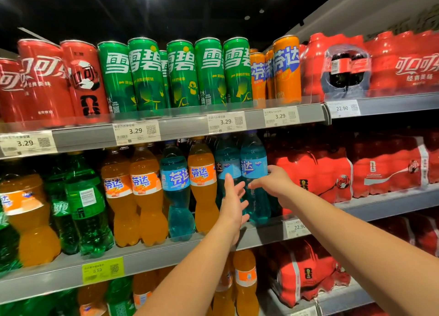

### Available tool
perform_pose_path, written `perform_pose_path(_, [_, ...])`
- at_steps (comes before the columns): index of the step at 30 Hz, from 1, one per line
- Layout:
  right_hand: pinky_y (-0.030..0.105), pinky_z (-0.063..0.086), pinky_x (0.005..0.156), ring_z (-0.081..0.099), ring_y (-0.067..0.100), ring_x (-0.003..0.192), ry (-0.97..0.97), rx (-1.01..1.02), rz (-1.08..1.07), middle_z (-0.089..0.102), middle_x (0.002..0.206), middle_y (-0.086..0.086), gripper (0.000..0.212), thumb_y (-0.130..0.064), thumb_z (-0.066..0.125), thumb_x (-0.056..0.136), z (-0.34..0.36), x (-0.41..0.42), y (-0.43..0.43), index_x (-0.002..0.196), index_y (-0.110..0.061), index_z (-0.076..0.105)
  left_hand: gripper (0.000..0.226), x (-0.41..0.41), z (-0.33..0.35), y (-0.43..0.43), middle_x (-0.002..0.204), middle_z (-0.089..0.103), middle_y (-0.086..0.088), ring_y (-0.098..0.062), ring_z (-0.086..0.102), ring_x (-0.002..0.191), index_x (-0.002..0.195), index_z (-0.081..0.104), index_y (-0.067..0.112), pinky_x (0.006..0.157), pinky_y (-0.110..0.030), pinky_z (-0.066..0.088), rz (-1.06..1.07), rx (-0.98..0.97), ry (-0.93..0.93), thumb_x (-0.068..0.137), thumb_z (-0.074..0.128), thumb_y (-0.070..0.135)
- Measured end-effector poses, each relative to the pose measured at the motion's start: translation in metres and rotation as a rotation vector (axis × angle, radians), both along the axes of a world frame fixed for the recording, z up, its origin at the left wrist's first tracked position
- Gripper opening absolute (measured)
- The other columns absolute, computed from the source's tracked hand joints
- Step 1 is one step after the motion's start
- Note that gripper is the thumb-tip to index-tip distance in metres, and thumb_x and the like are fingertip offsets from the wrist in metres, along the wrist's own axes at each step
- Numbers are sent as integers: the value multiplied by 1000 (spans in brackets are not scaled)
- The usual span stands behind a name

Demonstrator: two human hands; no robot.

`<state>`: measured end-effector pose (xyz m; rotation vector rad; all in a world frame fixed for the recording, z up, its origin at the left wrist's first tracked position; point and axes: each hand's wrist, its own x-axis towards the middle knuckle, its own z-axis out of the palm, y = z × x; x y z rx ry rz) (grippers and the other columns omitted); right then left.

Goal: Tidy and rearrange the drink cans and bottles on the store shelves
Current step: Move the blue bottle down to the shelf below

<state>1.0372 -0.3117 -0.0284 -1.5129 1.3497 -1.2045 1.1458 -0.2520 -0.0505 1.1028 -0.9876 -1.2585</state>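
You're partway through: on the top shelf (190, 124) the cans (180, 76) already stand in colour blocks of red, green and orange (a few sit further back than their neighbours). The middle shelf (166, 251) is what's left. A stray blue bottle (177, 197) stands among the orange ones, and an orange bottle (203, 197) parts it from two more at the right. Your left hand (234, 204) hovers by the inner blue bottle (226, 159), fingers (237, 192) spread, holding nothing. Your right hand (273, 181) is at the end blue bottle (254, 163), fingers outstretched across it, not closed round it.
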Motion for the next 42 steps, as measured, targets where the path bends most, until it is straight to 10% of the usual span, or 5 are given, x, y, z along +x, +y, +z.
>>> perform_pose_path(19, [42,56,79,59,19,75,10,-21,-191,66,84,5,19,-12,79,70,11,-2,9,83,-10,65,67,5,15,11,151,34,-10,-31,39,135,142,39,21,111,-50,31,27,-23,-19,93,20,62])
perform_pose_path(25, [39,49,62,55,25,67,-3,-142,-343,65,83,10,17,-18,67,68,19,1,22,81,-15,58,66,12,19,23,148,40,-7,-27,44,131,139,42,20,107,-51,35,57,-44,-54,93,23,63])
perform_pose_path(42, [48,56,80,68,30,84,-35,-220,-66,67,71,3,8,-18,64,74,43,139,92,66,-20,62,56,125,56,103,133,53,-5,-20,51,113,126,53,22,99,-46,36,246,-109,-155,95,24,59])
